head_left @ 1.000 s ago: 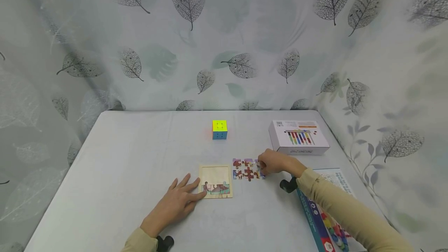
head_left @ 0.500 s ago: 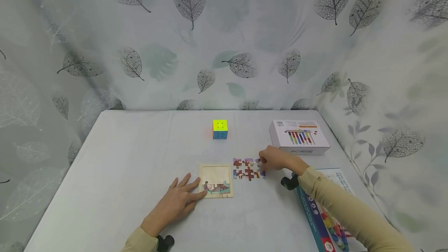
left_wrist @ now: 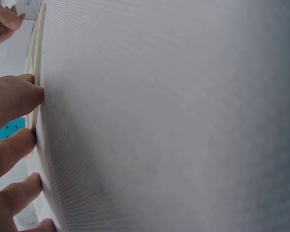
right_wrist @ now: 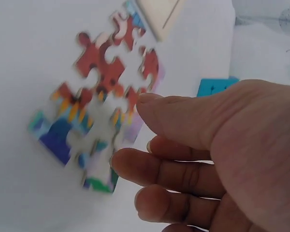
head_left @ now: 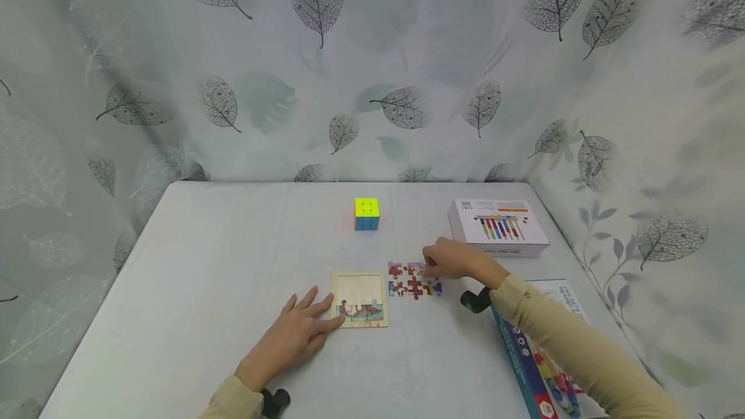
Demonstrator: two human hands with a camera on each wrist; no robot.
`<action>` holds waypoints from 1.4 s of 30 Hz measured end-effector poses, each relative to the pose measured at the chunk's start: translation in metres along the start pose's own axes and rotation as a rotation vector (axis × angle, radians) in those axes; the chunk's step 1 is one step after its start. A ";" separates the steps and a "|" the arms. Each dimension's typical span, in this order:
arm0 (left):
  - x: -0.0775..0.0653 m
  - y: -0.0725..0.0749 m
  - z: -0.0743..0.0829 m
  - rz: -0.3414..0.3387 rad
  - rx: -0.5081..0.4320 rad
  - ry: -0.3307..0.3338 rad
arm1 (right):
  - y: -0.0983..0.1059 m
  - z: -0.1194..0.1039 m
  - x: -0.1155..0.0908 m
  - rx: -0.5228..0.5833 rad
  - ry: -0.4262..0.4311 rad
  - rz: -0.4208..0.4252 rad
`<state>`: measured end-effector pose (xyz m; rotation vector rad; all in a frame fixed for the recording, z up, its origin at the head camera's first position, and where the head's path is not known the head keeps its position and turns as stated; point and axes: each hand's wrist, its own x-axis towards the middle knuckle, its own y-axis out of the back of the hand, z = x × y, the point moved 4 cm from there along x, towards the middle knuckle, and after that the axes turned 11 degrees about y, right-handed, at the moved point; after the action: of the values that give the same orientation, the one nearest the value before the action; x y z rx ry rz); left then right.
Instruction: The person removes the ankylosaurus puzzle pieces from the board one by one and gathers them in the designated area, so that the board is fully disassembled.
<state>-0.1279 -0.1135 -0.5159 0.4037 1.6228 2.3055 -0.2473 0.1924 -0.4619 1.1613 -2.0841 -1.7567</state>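
A square wooden puzzle tray (head_left: 357, 282) lies flat, with joined pieces along its near side. My left hand (head_left: 293, 335) rests at its left edge, fingers spread, thumb on the near left corner; the left wrist view shows the fingertips (left_wrist: 37, 94) along the tray's side. Right of the tray, several loose jigsaw pieces (head_left: 414, 287) lie spaced in rows. Over their far right part is my right hand (head_left: 456, 259), hiding some of them. In the right wrist view, its thumb and fingers are loosely bent and apart, close over the pieces (right_wrist: 101, 67), with nothing between them.
A yellow-and-blue puzzle cube (head_left: 367, 214) stands at the back middle of the white table (head_left: 233, 244). A white box (head_left: 497, 228) sits at the back right. Under my right forearm lies a larger colourful box (head_left: 524, 367). A leaf-print curtain (head_left: 372, 50) hangs behind.
My right hand has shifted slightly left over the loose pieces, and its fingers have moved off the right-hand ones. The left hand and the tray have stayed in place.
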 end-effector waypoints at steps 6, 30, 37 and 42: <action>0.001 0.000 0.001 -0.014 0.004 0.007 | -0.001 -0.031 0.018 0.007 0.017 -0.003; 0.003 0.000 0.000 -0.026 0.034 -0.039 | -0.052 -0.141 0.080 0.013 0.229 -0.088; 0.002 0.003 0.001 -0.018 0.044 -0.045 | -0.058 -0.142 0.082 0.025 0.184 -0.104; 0.001 0.002 -0.001 -0.017 0.064 -0.054 | -0.061 -0.141 0.083 0.036 0.178 -0.107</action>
<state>-0.1289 -0.1144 -0.5145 0.4610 1.6710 2.2150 -0.1943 0.0312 -0.5040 1.4071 -1.9916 -1.5988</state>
